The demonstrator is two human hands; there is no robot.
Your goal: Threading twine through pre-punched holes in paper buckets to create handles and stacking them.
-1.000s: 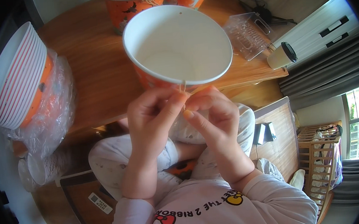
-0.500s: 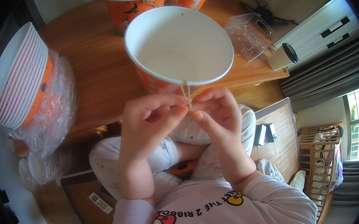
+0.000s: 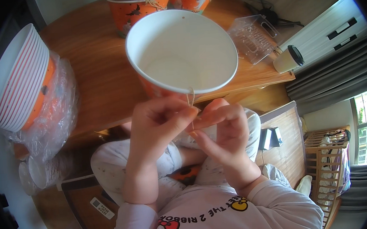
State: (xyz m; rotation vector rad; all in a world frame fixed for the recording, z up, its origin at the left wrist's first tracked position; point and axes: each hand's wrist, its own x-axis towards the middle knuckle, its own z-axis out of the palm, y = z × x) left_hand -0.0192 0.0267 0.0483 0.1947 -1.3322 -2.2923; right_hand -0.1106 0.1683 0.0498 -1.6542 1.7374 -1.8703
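In front of me at the table's near edge is a large orange paper bucket (image 3: 182,49), white inside and tipped with its mouth toward me. A thin tan string (image 3: 190,97) loops at its near rim and runs down to my fingers. My left hand (image 3: 160,123) pinches the string between thumb and forefinger just below the rim. Beside it, my right hand (image 3: 224,130) has thumb and forefinger closed on the string's lower part. Both hands are close together, fingertips almost touching. Whether the string is knotted there is too small to tell.
Stacked orange buckets (image 3: 137,9) with tan strings stand behind. At left, more nested buckets (image 3: 19,81) sit in clear plastic wrap (image 3: 59,112). A clear plastic holder (image 3: 253,38) and a lidded cup (image 3: 287,59) stand at right on the wooden table (image 3: 91,61).
My right hand's thumb has moved left and down, its fingers now lower on the string. My left hand has shifted slightly right. The bucket has moved slightly left and down.
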